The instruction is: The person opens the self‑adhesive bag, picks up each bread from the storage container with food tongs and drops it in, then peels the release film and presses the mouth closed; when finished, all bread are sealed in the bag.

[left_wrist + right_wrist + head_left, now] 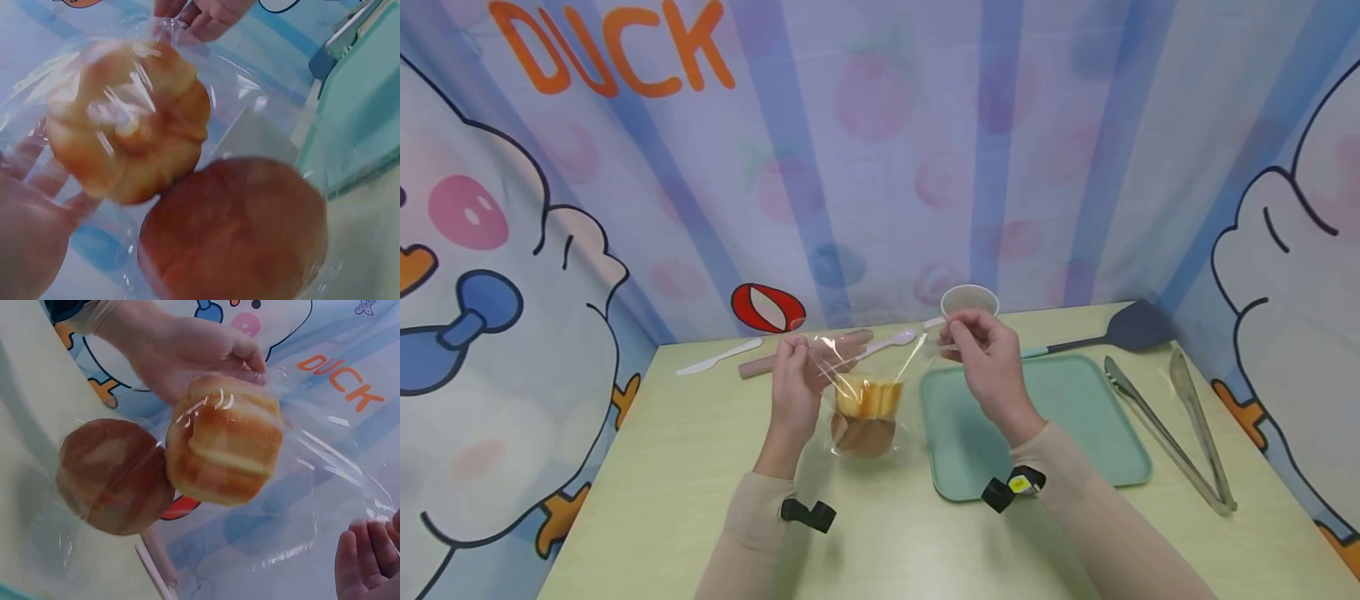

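A clear plastic bag [906,429] hangs over the table between both hands. Inside it are a golden fluted bread [131,122] and a round brown bun [234,228], which sits lower in the bag. My left hand [796,392] pinches the bag's upper left edge, with the golden bread close by its fingers in the left wrist view. At the upper right corner, my right hand [988,362] pinches the plastic between thumb and fingers, so the top is stretched between the hands. Both breads show through the film in the right wrist view.
A green tray [1075,417] lies on the right, beside metal tongs [1172,433]. Behind are a dark spatula [1138,327] and a white cup [970,297]. A white plastic knife [718,357], pinkish-brown stick [756,367] and pale purple spoon [895,340] lie along the back left.
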`<state>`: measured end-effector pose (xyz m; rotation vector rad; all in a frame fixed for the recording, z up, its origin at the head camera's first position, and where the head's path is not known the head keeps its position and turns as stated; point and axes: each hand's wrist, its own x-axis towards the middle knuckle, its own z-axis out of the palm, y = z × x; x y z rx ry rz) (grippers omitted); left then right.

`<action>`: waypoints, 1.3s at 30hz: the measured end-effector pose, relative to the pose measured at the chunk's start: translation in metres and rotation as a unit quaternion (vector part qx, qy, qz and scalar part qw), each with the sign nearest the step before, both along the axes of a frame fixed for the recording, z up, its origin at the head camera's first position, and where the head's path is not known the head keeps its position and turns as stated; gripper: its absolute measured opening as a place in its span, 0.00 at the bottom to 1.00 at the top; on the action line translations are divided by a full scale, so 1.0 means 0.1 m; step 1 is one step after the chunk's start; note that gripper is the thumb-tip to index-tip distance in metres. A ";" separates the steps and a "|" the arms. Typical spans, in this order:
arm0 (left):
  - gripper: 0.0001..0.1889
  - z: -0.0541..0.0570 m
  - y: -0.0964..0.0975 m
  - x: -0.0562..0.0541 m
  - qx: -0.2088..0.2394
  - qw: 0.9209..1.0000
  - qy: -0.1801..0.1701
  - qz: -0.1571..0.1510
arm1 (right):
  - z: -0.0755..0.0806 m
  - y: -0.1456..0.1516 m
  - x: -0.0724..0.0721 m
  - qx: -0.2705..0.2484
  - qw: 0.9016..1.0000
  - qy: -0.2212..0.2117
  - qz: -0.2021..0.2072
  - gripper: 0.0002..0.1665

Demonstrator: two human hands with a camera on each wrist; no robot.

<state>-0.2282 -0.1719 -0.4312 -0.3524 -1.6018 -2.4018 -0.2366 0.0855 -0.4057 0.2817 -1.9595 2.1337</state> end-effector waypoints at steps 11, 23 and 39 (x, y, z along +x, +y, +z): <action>0.18 0.11 0.08 0.05 -0.069 0.998 -0.015 0.001 | -0.25 0.06 0.03 0.024 0.969 0.139 0.203 0.60; 0.15 0.12 0.11 0.09 -0.046 0.999 -0.020 0.013 | -0.16 -0.01 0.09 0.129 0.982 0.075 0.118 0.09; 0.13 -0.08 -0.01 0.11 -0.165 0.986 0.007 -0.019 | -0.03 0.03 0.04 0.072 0.988 0.042 0.130 0.11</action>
